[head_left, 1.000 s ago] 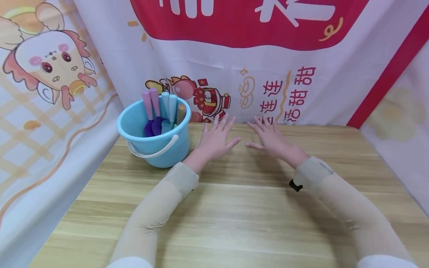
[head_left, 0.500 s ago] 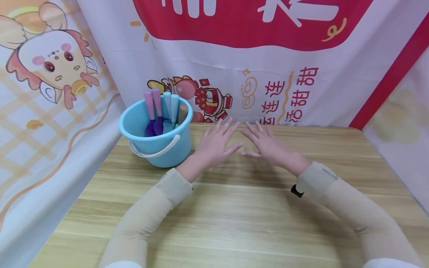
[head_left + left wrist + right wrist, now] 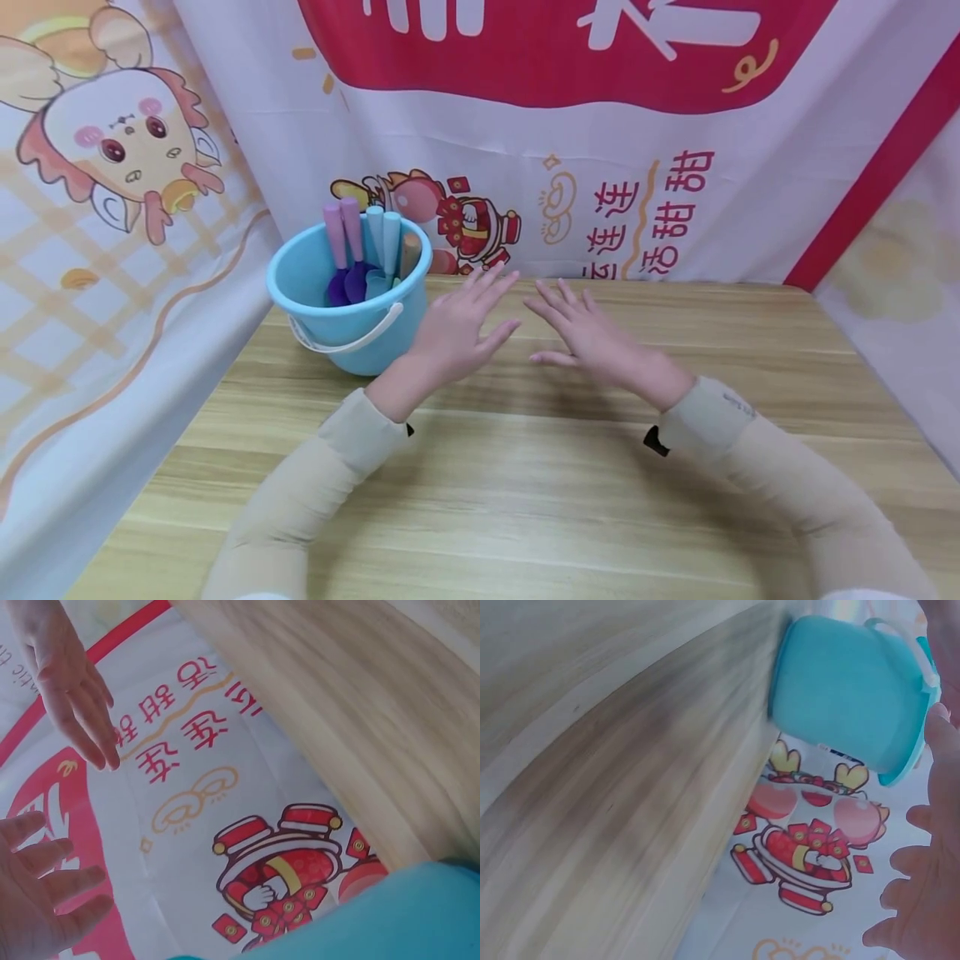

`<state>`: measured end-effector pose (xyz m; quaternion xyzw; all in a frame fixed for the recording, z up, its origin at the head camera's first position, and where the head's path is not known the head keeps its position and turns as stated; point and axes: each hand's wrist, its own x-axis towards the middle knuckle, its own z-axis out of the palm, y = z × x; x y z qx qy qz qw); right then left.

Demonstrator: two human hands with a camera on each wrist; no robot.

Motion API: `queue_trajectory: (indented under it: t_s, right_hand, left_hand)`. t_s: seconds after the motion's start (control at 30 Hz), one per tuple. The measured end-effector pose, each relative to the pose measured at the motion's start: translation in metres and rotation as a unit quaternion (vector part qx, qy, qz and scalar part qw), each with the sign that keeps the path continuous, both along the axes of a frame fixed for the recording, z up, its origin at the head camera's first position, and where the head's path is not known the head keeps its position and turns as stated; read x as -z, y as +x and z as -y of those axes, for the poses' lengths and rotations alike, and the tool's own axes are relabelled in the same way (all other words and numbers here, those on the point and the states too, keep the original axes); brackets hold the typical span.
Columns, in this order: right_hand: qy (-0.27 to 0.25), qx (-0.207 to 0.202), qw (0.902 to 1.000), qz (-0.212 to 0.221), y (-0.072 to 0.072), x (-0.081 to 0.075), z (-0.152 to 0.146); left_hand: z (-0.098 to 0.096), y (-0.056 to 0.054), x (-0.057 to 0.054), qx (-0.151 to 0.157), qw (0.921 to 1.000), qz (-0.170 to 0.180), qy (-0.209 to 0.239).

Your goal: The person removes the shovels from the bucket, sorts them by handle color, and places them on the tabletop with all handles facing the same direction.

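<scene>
My left hand (image 3: 453, 329) hovers over the back of the wooden table, fingers extended and holding nothing. Just to its left stands a light blue bucket (image 3: 367, 342) with a white handle (image 3: 360, 337); whether the hand touches it I cannot tell. Fingers spread, my right hand (image 3: 600, 342) faces the left one across a small gap and is likewise bare. Inside the bucket lean two purple spoon-like tools (image 3: 349, 285) with pink handles, two light blue-handled tools (image 3: 391, 237) and a brown handle (image 3: 410, 250). Their lower ends are hidden. The right wrist view shows the bucket's side (image 3: 847, 690).
The wood-grain table (image 3: 525, 500) ends at a white and red printed cloth (image 3: 450, 125) hanging behind it. Another cloth with a cartoon animal (image 3: 120, 133) hangs along the left side. A pale cloth (image 3: 892, 267) borders the right.
My left hand has drawn left and slightly back toward me, closer to the bucket. My right hand has also come back a little. The bucket stays put; the head view has shifted slightly.
</scene>
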<state>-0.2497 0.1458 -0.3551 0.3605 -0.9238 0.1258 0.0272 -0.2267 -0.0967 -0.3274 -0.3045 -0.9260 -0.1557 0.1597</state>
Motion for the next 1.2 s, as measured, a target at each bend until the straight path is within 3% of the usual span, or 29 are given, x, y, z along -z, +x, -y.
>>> queue_trajectory:
  t_s: [0.4, 0.63, 0.87, 1.2]
  right_hand:
    - [-0.100, -0.019, 0.9948, -0.002, 0.009, -0.009, 0.012]
    - [-0.160, -0.018, 0.9870, -0.006, 0.007, -0.014, 0.017]
    - [-0.199, -0.016, 0.9799, -0.010, 0.005, -0.019, 0.024]
    - [-0.242, -0.034, 0.9688, -0.042, 0.004, -0.015, 0.040]
  left_hand:
    - [0.025, 0.013, -0.008, 0.033, 0.9906, -0.094, 0.094]
    - [0.043, 0.014, -0.020, 0.012, 0.9824, -0.128, 0.135]
    - [0.064, 0.009, -0.027, -0.006, 0.9706, -0.156, 0.183]
    - [0.095, 0.006, -0.034, -0.073, 0.9612, -0.152, 0.219]
